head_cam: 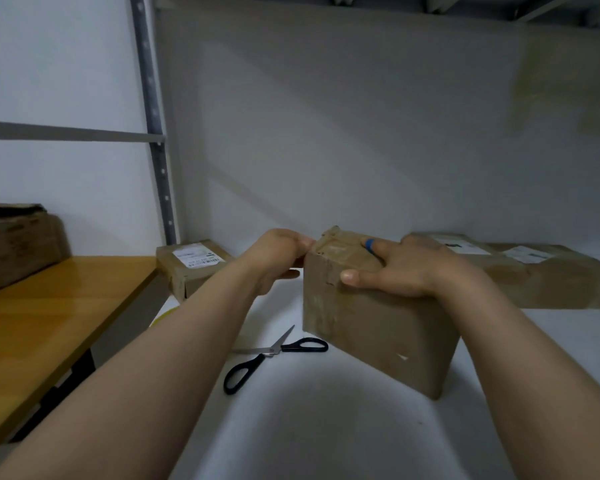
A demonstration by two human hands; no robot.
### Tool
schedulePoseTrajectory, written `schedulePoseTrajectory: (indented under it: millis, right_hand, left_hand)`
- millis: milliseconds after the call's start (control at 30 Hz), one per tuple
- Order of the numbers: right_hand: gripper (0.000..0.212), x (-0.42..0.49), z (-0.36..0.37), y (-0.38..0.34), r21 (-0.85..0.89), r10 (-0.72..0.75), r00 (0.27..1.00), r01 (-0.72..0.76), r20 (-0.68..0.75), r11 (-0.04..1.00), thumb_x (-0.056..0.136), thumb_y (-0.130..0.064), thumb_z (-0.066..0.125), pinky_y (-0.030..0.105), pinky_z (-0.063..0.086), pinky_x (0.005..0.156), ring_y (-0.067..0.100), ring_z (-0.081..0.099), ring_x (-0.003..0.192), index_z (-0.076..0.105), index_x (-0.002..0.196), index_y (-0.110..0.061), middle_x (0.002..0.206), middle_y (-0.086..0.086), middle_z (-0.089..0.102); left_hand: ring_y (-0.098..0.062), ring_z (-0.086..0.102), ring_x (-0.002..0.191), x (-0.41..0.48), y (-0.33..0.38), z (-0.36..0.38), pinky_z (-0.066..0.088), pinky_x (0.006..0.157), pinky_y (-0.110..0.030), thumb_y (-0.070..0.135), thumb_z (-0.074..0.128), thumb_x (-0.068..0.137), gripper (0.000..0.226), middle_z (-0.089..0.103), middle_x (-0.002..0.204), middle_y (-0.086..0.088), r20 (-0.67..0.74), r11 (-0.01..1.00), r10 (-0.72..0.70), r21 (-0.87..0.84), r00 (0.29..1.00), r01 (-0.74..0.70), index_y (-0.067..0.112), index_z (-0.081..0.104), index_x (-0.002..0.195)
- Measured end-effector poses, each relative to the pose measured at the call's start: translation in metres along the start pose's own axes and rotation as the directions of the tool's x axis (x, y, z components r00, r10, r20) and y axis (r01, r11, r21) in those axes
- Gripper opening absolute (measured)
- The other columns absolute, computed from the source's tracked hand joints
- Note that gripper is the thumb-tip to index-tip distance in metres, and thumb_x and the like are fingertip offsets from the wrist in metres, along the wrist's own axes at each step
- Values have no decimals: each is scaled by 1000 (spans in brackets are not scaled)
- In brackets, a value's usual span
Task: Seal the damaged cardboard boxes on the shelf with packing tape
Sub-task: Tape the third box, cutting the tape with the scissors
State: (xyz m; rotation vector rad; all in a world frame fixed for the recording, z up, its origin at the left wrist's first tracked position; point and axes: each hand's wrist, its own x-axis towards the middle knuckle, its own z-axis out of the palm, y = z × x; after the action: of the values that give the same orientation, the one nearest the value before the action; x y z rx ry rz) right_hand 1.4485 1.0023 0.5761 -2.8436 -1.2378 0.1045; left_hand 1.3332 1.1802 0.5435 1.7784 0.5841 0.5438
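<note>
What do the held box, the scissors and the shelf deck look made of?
The box: matte brown cardboard, with glossy tape strips over its end. The scissors: bright metal blades and black handles, likely plastic. The shelf deck: smooth white with a faint sheen; painted metal or laminate, can't tell which.

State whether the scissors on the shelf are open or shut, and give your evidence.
Open. The scissors lie flat on the white shelf with blades spread apart and black handles splayed.
</note>
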Motion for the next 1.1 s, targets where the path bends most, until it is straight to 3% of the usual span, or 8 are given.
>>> schedulePoseTrajectory:
  millis: [100,200,333,467,667,767,933,1100]
  right_hand:
    - [106,-2,-1,5,13,-26,1000,26,11,1000,64,-102,32,55,27,117,34,35,142,13,155,-51,153,11,34]
    - [105,-2,-1,6,14,-45,999,45,19,999,65,-101,34,54,28,116,32,36,141,13,155,-52,151,10,34]
    - [100,-3,-3,4,-2,-53,998,53,30,999,70,-97,37,53,26,117,32,33,143,9,155,-53,154,9,31]
    - [100,-1,-5,1,-37,-34,998,36,49,999,70,-97,39,54,24,119,34,29,145,5,154,-56,158,11,25]
    - [95,-2,-3,1,-3,-40,997,40,65,999,71,-95,41,54,17,121,34,20,150,8,153,-59,162,10,17]
    - [96,-1,-3,2,0,-34,997,34,72,999,70,-95,41,54,14,120,34,17,151,7,153,-60,163,9,15]
    - [98,4,-3,4,-25,-42,996,44,74,999,69,-97,40,55,13,121,32,11,154,5,153,-59,166,9,11]
    - [100,9,1,7,-36,-53,997,55,56,998,68,-98,39,57,8,122,31,5,155,4,153,-58,169,8,4]
  left_hand:
    - [-22,67,89,9,8,4,56,89,-36,8,55,99,20,74,100,-11,11,996,-67,-60,998,68,7,71,111]
    - [-17,62,84,18,9,1,55,75,-31,8,61,92,13,67,93,-3,82,977,-169,-117,982,178,15,71,96]
    - [-22,64,84,26,9,-4,61,78,-39,7,64,88,7,68,87,-7,157,951,-272,-104,949,290,8,70,91]
    - [-34,70,86,34,10,-1,61,84,-49,4,55,90,18,71,92,-18,189,962,-233,-101,954,255,-4,70,98]
    - [-27,71,78,44,-1,-9,63,68,-39,5,57,86,30,73,102,-19,70,974,-175,-135,982,183,-4,71,111]
    - [-23,69,83,43,-7,-9,60,71,-34,8,55,86,33,73,103,-13,105,981,-119,-138,987,133,1,73,113]
    - [-28,63,101,35,-10,6,55,91,-42,13,42,92,43,68,117,-15,291,955,-68,-258,954,147,6,68,125]
    - [-31,61,110,42,-12,13,48,102,-49,6,40,96,58,58,137,-16,156,872,-69,-470,985,136,13,39,153]
